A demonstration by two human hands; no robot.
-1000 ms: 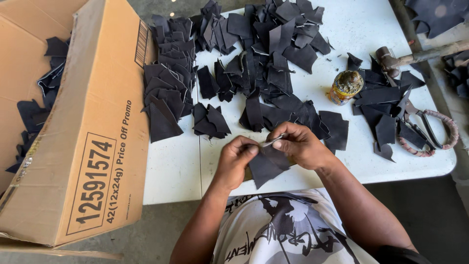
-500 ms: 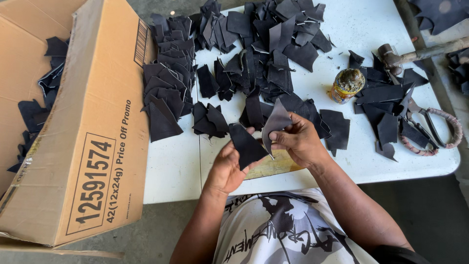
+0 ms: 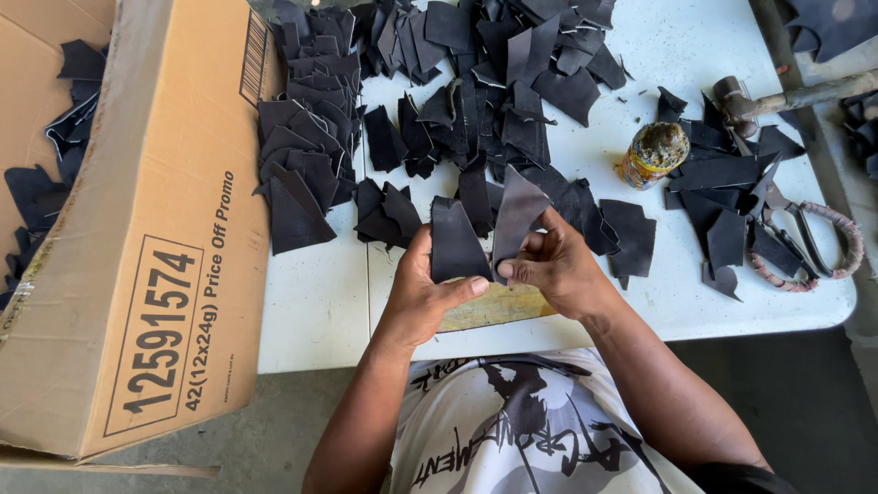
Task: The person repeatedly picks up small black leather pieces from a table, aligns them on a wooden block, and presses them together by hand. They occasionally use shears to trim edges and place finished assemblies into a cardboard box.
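Two pieces: flat black leather cut-outs, one (image 3: 455,242) gripped by left hand (image 3: 422,297), other (image 3: 518,215) by right hand (image 3: 549,267).
Relation: side by side, touching, long axes pointing up away from both hands.

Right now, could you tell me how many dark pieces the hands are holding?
2: one piece in the left hand, one in the right hand.

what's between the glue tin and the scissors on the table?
Head view: a cluster of dark leather offcuts lies between the tin and the scissors.
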